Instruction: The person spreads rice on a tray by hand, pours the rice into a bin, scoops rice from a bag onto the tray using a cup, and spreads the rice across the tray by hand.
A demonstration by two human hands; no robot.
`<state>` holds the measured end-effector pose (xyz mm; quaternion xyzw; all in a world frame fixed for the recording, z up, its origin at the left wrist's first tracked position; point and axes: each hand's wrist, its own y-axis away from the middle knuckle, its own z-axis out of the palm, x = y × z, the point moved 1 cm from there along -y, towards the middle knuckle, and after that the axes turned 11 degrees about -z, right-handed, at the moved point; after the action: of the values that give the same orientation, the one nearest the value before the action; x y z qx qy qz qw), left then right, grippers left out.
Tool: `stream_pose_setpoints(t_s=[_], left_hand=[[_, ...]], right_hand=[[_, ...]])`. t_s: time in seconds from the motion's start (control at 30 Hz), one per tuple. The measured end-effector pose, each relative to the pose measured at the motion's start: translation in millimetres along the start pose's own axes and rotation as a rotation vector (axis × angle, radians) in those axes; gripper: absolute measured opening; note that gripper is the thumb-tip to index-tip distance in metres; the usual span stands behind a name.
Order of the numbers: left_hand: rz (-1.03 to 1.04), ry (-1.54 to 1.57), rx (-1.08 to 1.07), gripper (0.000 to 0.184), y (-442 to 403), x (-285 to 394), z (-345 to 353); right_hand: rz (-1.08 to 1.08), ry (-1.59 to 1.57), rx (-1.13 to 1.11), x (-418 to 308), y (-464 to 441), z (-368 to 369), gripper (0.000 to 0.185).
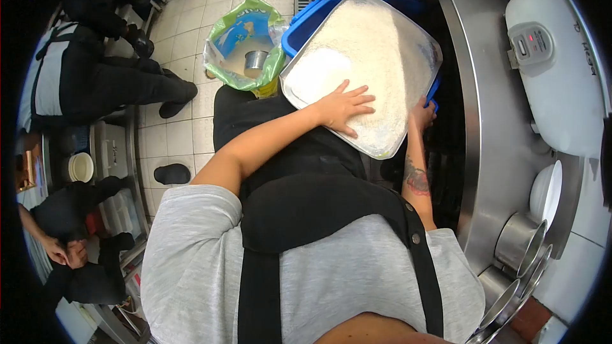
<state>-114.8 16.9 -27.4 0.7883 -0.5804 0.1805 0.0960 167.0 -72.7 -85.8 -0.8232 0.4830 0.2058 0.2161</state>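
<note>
A large tray (pixel 302 99) filled with pale flour (pixel 357 44) rests at a slant over a blue bin (pixel 312 25) in front of me. My left hand (pixel 344 108) lies palm down on the flour near the tray's close side, its fingers spread. At the tray's right edge, my right hand (pixel 422 114) has its fingers curled round the rim; part of that grip is hidden. To the left of the tray stands a bucket lined with a green bag (pixel 271 64), holding pale powder and a metal cup (pixel 255 62).
Along the right runs a steel counter (pixel 475 121) with a white rice cooker (pixel 554 89), a white bowl (pixel 546 197) and metal pots (pixel 519 242). On the left, people in dark clothes (pixel 121 86) are near shelves with bowls (pixel 81 167). The floor (pixel 178 137) is tiled.
</note>
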Motion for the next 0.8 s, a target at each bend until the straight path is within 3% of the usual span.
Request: stream_pose_setpoints(t_s=[0.13, 0.23, 0.33, 0.43, 0.47, 0.57, 0.63, 0.8], left_hand=[[-0.006, -0.053, 0.060, 0.073, -11.7, -28.1, 0.2], [-0.106, -0.156, 0.178, 0.060, -35.0, -58.7, -6.5], [-0.231, -0.049, 0.501, 0.038, -54.7, -78.6, -1.0], [-0.374, -0.022, 0.456, 0.020, -57.3, -63.4, 2.9], [-0.351, -0.021, 0.541, 0.021, -55.6, -56.4, 7.2], [-0.398, 0.131, 0.339, 0.020, -50.1, -15.1, 15.8], [-0.435, 0.286, 0.333, 0.017, -47.4, 8.0, 21.9], [-0.626, 0.606, 0.429, 0.027, -72.8, 23.5, -14.3]], right_hand=[[0.035, 0.005, -0.021, -0.3, 0.3, -0.8, 0.055], [0.063, -0.018, -0.061, -2.7, 0.6, -3.1, 0.057], [0.059, -0.002, -0.032, -0.8, 0.5, -0.5, 0.057], [0.045, -0.003, -0.007, -2.2, 1.6, -0.9, 0.056], [0.067, -0.014, -0.013, -3.3, 1.8, -1.0, 0.056], [0.115, -0.056, -0.025, -15.8, 6.7, -9.0, 0.056], [0.122, -0.088, -0.026, -19.4, 10.5, -12.7, 0.057], [0.080, -0.040, -0.053, -21.6, 12.3, -19.1, 0.058]])
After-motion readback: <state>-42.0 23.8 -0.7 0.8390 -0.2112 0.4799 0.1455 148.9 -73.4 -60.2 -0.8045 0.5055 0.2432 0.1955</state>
